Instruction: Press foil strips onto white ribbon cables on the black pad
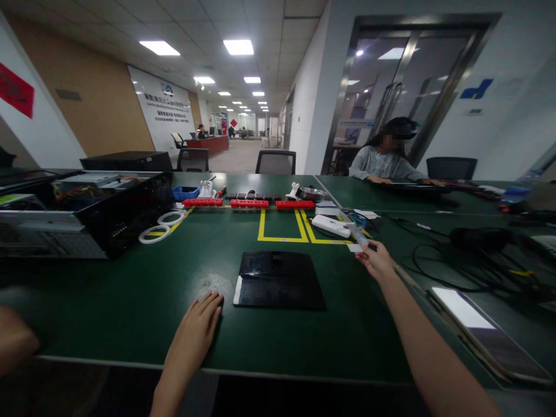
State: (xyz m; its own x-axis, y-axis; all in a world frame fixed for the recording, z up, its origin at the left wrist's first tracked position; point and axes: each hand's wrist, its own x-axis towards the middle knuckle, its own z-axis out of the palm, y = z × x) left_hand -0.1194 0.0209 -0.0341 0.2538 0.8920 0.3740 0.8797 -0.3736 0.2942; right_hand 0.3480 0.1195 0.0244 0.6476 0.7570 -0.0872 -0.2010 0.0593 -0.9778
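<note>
My left hand (197, 324) lies flat on the green table (130, 301), fingers stretched out, just left of a flat black panel (278, 279). My right hand (377, 260) reaches forward to the right of the panel. Its fingers are pinched on a thin, pale, clear strip-like object (357, 231) that points away from me. A small white card (354, 248) lies under the fingertips. Beyond it sits a white oblong device (330, 225) beside yellow tape outlines (280, 227).
An open computer case (82, 214) stands at the left with white rings (161, 226) beside it. Red strips (248, 203) line the table's far side. A phone (486, 330) and black cables (469, 255) lie at the right. Another person (384, 159) sits at the far table.
</note>
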